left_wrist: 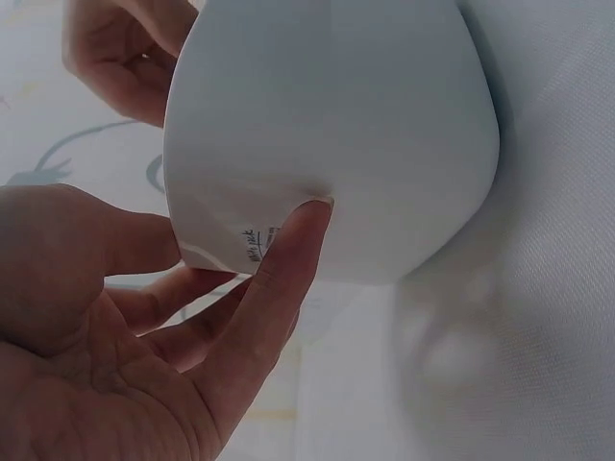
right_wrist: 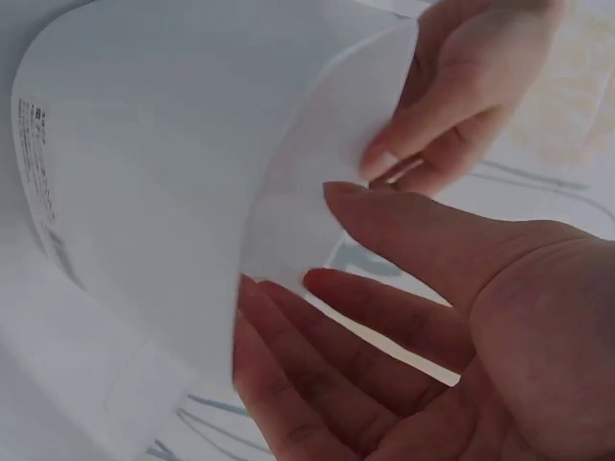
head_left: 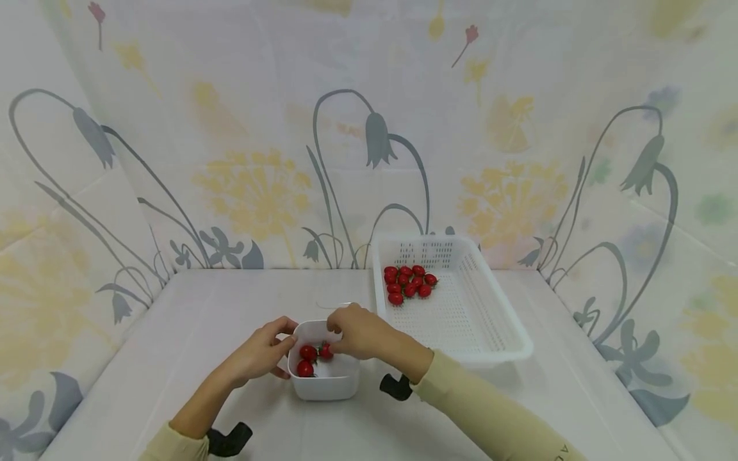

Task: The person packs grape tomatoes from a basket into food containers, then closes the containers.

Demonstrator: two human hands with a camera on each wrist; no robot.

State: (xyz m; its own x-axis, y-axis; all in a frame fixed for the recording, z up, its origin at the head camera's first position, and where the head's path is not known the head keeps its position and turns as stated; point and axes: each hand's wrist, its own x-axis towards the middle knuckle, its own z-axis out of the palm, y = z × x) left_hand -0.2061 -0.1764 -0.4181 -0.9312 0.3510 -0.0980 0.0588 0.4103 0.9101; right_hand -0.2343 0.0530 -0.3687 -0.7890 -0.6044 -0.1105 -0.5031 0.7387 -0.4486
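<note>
A small white square container with rounded corners stands on the table, and red cherry tomatoes with green stems lie inside it. My left hand holds its left side, thumb at the rim and a finger against the outer wall. Over the container's right back rim reaches my right hand, its thumb close to one tomato. In the right wrist view, that hand's thumb and index finger stand apart with nothing visible between them; the other fingers are by the rim.
A larger white slotted basket stands behind and to the right, with several cherry tomatoes gathered in its left back part. A floral curtain hangs behind the pale-covered table. Black wrist mounts sit below both hands.
</note>
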